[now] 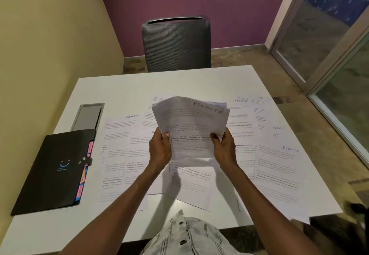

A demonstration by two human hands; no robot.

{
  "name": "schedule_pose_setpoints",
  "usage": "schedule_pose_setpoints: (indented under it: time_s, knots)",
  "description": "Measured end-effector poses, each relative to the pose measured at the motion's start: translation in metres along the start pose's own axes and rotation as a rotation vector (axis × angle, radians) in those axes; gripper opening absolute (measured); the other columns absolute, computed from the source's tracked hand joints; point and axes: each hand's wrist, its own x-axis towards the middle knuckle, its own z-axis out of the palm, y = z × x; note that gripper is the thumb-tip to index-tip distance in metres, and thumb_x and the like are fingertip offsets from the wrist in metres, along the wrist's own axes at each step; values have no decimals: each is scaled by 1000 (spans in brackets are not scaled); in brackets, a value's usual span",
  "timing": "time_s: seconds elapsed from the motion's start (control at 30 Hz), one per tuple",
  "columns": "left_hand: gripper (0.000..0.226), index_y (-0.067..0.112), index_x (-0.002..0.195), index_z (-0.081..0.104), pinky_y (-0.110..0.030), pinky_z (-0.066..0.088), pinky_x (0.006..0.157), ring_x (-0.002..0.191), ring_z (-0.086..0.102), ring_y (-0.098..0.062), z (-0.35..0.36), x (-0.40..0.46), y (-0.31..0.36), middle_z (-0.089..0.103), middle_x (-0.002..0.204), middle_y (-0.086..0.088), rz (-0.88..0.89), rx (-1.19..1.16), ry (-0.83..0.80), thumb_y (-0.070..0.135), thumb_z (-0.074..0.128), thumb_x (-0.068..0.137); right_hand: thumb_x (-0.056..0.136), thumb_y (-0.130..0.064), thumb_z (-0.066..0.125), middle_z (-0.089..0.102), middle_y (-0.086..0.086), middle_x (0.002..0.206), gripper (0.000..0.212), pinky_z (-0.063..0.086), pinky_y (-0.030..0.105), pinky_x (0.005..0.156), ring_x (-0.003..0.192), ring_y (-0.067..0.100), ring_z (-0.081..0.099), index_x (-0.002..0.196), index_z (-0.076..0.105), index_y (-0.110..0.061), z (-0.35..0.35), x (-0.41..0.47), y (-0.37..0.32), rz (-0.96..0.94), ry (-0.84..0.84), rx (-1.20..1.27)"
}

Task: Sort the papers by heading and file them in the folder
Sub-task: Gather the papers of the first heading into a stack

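Both hands were up off the table holding a small stack of papers (189, 122) by its lower corners, left hand (160, 150) pinching one side and right hand (225, 148) the other, thumbs on top. The top sheet had a handwritten heading that looked like FINANCE. The black folder (54, 170) sat shut at the left side of the table (123, 87), coloured tabs sticking out of its edge.

Biggest risk, I'd say: the sheets in that stack were fanned and not squared, so 1 could slide out and land on the wrong pile — the ADMIN sheet (119, 132) and the SPORTS sheet (279, 166) lay close on either side. The right-hand papers also ran out to the table's edge, so a sweep of the arm could knock them off. Bare tabletop was really only at the far side by the chair (176, 45).
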Motion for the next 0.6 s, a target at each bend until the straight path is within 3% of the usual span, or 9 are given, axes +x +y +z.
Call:
schedule_pose_setpoints:
  time_s: [0.07,0.2,0.4,0.6]
  knots:
    - [17,8,110,55,-11,42,55,81,59,-10,4,-6,-4,65,97,-2,-2,2,17,10,40,103,96,-8,57,61,-4,110,30,47,15,78,99,12,60,117,48,-28,0,-6,7,35,-6,52]
    - [15,5,113,52,-10,38,55,78,55,-10,9,-23,-21,59,94,0,-49,15,-10,12,43,103,93,-11,63,62,1,112,37,44,14,72,103,18,59,128,52,-13,2,-17,31,82,-12,-22]
    - [9,3,107,45,-8,38,50,74,49,-9,15,-29,-31,54,92,-1,-99,83,-25,3,37,102,91,-6,64,63,2,111,38,43,24,85,103,18,58,128,54,-9,9,-20,40,154,-38,26]
    - [21,9,104,42,-8,45,52,75,49,-7,17,-23,-13,51,88,3,-65,10,19,-8,32,97,91,-7,64,65,12,102,20,54,23,79,100,26,62,111,59,-6,9,-13,29,55,28,43]
